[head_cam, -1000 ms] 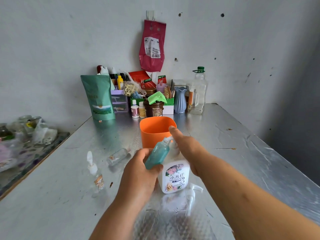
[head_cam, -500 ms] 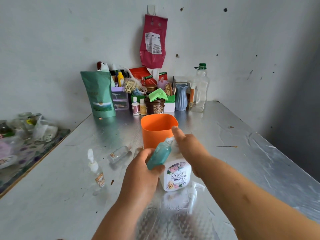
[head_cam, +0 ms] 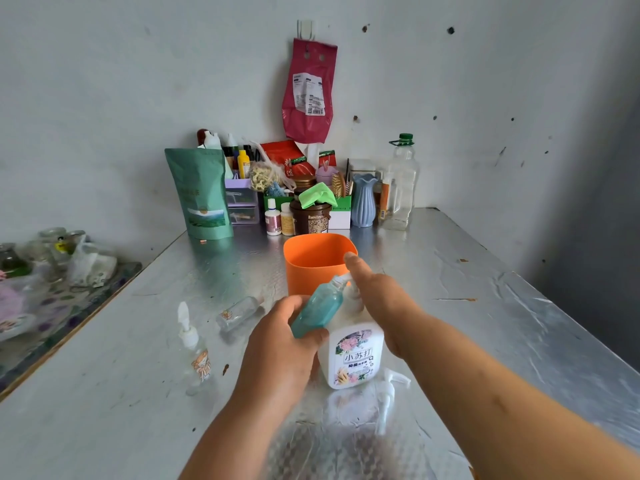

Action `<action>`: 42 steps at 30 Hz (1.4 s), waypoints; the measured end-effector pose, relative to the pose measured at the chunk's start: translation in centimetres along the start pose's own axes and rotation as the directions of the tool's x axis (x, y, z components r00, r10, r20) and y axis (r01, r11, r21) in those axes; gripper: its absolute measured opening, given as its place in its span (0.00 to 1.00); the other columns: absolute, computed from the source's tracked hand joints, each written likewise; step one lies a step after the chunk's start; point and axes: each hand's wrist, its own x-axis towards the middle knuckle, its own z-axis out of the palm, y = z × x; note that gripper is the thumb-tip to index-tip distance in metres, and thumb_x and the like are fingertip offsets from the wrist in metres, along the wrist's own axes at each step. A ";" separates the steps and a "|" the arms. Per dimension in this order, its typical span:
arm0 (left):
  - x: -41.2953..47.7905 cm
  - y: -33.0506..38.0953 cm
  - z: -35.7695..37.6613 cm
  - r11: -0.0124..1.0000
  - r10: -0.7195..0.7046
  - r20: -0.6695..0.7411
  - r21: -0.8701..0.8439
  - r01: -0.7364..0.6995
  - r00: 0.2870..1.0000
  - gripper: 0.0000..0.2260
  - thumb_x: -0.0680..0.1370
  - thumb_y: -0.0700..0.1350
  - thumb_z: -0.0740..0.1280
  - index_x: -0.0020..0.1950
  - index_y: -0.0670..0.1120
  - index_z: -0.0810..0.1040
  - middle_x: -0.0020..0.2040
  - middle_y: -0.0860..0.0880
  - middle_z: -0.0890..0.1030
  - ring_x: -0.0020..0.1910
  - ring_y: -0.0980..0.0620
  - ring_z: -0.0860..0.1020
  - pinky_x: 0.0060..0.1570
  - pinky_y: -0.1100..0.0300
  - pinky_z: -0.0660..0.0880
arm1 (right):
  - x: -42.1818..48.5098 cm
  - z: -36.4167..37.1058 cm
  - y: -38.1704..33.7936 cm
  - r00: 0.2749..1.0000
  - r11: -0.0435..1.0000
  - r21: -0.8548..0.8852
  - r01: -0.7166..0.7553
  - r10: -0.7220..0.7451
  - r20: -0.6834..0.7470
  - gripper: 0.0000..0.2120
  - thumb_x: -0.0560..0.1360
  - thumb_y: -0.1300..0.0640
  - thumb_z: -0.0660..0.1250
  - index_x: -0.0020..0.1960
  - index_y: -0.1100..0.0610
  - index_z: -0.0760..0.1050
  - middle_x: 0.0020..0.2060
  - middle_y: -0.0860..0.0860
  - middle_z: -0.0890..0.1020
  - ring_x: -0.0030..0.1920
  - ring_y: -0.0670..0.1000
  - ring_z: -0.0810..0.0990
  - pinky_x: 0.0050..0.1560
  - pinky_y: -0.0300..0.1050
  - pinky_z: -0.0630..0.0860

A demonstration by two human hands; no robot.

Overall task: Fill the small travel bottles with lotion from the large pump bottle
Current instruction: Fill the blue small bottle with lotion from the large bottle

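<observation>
Travel bottle (head_cam: 318, 308), translucent teal plastic with rounded shoulders, lies tilted in our left hand (head_cam: 280, 348), whose fingers and thumb curl round its lower half. Its neck meets the spout of the large pump bottle (head_cam: 353, 358), which is white, squarish and flower-labelled and stands near the middle of the crinkled, foil-bright bench (head_cam: 485, 306). Our right hand (head_cam: 384, 303) lies over the pump head with the forefinger straight and the other fingers hidden from us, while a smooth orange cup (head_cam: 311, 268) stands just beyond and a clear small bottle (head_cam: 239, 311) lies on its side to the left.
</observation>
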 end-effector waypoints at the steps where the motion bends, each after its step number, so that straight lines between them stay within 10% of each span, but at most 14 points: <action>1: 0.0 -0.1 0.0 1.000 -0.002 0.000 -0.003 0.002 1.000 0.16 0.75 0.43 0.72 0.56 0.60 0.75 0.49 0.60 0.81 0.40 0.65 0.79 0.30 0.75 0.71 | 0.0 0.0 0.0 1.000 1.000 -0.012 0.011 -0.011 -0.014 0.35 0.73 0.30 0.57 0.64 0.57 0.74 0.55 0.55 0.80 0.55 0.56 0.78 0.57 0.50 0.71; 14: 0.1 -0.5 0.4 1.000 0.006 -0.003 0.005 -0.006 1.000 0.15 0.74 0.42 0.73 0.56 0.58 0.77 0.49 0.60 0.82 0.45 0.63 0.80 0.41 0.69 0.74 | 0.1 0.0 0.4 0.997 0.995 -0.093 0.027 -0.034 -0.075 0.32 0.77 0.34 0.56 0.61 0.62 0.75 0.54 0.60 0.80 0.54 0.61 0.79 0.48 0.47 0.73; 19: 0.0 0.0 0.0 1.000 0.014 0.005 0.016 -0.014 1.000 0.15 0.75 0.42 0.72 0.56 0.60 0.76 0.48 0.61 0.81 0.44 0.66 0.78 0.34 0.74 0.70 | 0.3 0.2 0.2 0.999 0.999 0.033 -0.034 0.033 0.020 0.47 0.57 0.24 0.60 0.65 0.56 0.74 0.59 0.58 0.80 0.59 0.61 0.78 0.65 0.61 0.71; 36: 0.5 -0.9 0.6 1.000 -0.015 0.015 -0.008 0.015 1.000 0.16 0.74 0.43 0.73 0.55 0.61 0.76 0.50 0.60 0.82 0.45 0.63 0.80 0.38 0.69 0.73 | 1.0 -0.1 0.9 0.995 0.994 -0.091 0.062 -0.069 -0.076 0.31 0.78 0.35 0.53 0.61 0.61 0.74 0.49 0.55 0.80 0.48 0.55 0.78 0.48 0.47 0.70; 42: 0.2 -0.6 0.5 1.000 -0.023 0.014 0.010 0.023 1.000 0.16 0.74 0.44 0.73 0.57 0.60 0.76 0.50 0.59 0.82 0.47 0.61 0.80 0.39 0.67 0.73 | 0.7 -0.2 0.4 1.000 0.998 -0.068 -0.010 0.008 -0.025 0.34 0.75 0.31 0.55 0.65 0.59 0.73 0.56 0.56 0.79 0.57 0.57 0.77 0.56 0.50 0.69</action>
